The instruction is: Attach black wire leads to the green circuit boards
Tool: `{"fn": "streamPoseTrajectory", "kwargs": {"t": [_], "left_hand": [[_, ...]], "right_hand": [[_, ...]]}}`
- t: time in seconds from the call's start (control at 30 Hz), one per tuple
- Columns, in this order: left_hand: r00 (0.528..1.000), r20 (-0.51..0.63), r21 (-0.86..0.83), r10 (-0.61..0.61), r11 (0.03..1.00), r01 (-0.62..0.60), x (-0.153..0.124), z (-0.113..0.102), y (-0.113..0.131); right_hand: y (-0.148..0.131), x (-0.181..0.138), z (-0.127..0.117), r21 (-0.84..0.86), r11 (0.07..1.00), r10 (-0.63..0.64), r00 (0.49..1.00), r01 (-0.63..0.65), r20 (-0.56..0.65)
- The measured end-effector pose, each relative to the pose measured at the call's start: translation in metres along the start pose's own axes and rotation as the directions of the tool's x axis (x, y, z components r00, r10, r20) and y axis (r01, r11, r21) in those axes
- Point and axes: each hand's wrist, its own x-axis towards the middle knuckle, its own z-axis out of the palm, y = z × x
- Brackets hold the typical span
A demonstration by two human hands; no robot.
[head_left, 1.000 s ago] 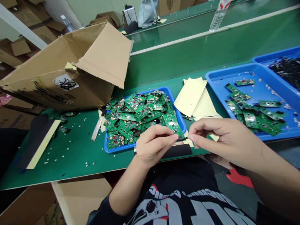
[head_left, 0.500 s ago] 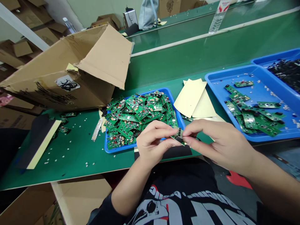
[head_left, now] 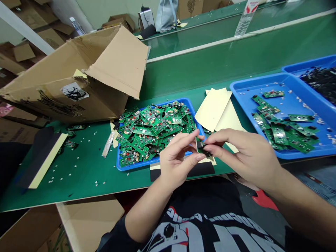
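A small green circuit board (head_left: pixel 200 145) with a black part on it is held up between both hands, over the front edge of the bench. My left hand (head_left: pixel 176 157) grips its left end between fingertips and thumb. The fingers of my right hand (head_left: pixel 241 154) are pinched on its right side, hiding part of it. Just behind my left hand, a blue tray (head_left: pixel 121 166) is heaped with green circuit boards (head_left: pixel 157 122). Beyond my right hand stands another blue tray (head_left: pixel 243 91) holding several boards (head_left: pixel 288 129).
A large open cardboard box (head_left: pixel 105 70) stands at the left back. Cream paper sheets (head_left: pixel 214 108) lie between the trays. A third blue tray with black parts (head_left: pixel 321 80) is at far right. A plastic bottle (head_left: pixel 245 21) stands on the far ledge. White bits dot the left bench.
The circuit board has been turned to stand more upright between my fingers. My left hand has shifted slightly to the right, with its index finger raised.
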Motion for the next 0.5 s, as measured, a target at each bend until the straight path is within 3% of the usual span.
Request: {"fn": "streamPoseTrajectory", "kwargs": {"t": [0.2,0.37,0.5], "left_hand": [[0.973,-0.048,-0.192,-0.224,0.958,0.211,-0.0029,0.0020,0.0043],[0.939,-0.094,-0.194,-0.330,0.931,0.308,-0.0053,0.0049,0.0073],[0.906,-0.050,-0.176,-0.421,0.896,0.407,-0.0033,0.0042,0.0104]], "right_hand": [[0.0020,-0.0002,-0.0055,-0.063,0.998,-0.029,1.000,0.029,-0.002],[0.0012,0.0010,-0.0016,-0.127,0.991,-0.049,0.996,0.040,-0.071],[0.0025,-0.0007,-0.0005,-0.184,0.979,-0.104,0.992,0.089,-0.073]]}}
